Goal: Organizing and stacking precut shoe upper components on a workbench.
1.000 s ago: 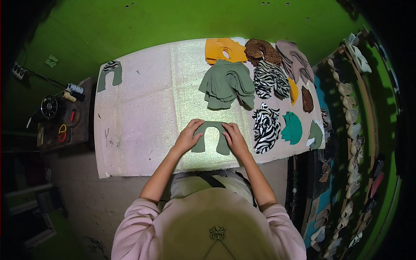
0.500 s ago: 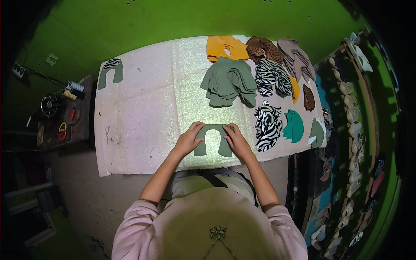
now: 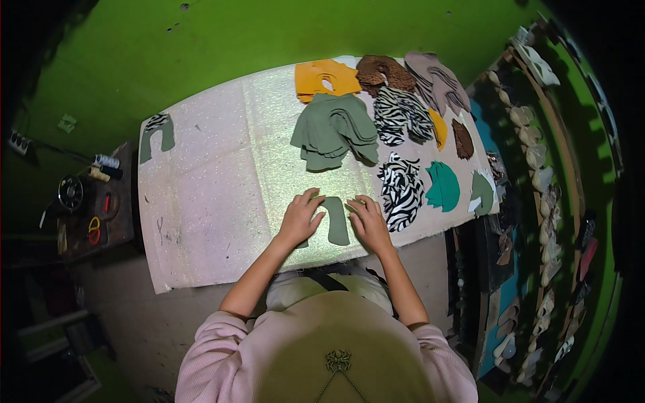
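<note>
item: arched sage-green cut piece, flat on the tabletop, between my left hand and right hand. long axis of what shows: away from me. left: nearer, covering the piece's left side; grip, i cannot tell. right: fingers parted, holding nothing, just beside.

Piece between left hand and right hand: plain sage green. Green stack beyond: same sage. Right of grip: black-and-white zebra stack, then teal stack. Farthest beyond: orange-yellow stack, dark-spotted brown stack, mauve stack. Cloth under grip: pale pink, glittery.
</note>
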Available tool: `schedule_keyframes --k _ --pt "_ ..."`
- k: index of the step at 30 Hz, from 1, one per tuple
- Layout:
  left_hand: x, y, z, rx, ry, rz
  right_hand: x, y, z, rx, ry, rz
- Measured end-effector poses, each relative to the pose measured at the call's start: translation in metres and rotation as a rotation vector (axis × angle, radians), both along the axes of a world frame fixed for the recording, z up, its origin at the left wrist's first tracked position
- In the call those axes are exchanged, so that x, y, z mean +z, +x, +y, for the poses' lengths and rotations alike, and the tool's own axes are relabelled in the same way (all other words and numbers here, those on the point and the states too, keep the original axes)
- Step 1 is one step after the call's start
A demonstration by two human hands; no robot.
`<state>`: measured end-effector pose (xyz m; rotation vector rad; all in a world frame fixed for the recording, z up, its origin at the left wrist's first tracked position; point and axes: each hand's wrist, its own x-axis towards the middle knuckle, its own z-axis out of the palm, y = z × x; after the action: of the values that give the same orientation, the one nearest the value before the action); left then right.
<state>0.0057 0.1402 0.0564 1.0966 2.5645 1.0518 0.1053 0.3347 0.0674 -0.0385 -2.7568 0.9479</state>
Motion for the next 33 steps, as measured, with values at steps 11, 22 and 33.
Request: schedule_keyframes --k 11,22,33 --pt "0.004 0.008 0.082 -0.34 0.049 0.188 -0.006 0.046 0.036 -0.405 0.018 0.165" --pt "0.018 0.009 0.14 -0.467 0.07 0.278 -0.027 0.07 0.055 -0.668 -0.174 0.25" --pt "0.021 0.007 0.178 -0.483 0.023 0.371 -0.039 0.066 0.051 -0.741 -0.319 0.303"
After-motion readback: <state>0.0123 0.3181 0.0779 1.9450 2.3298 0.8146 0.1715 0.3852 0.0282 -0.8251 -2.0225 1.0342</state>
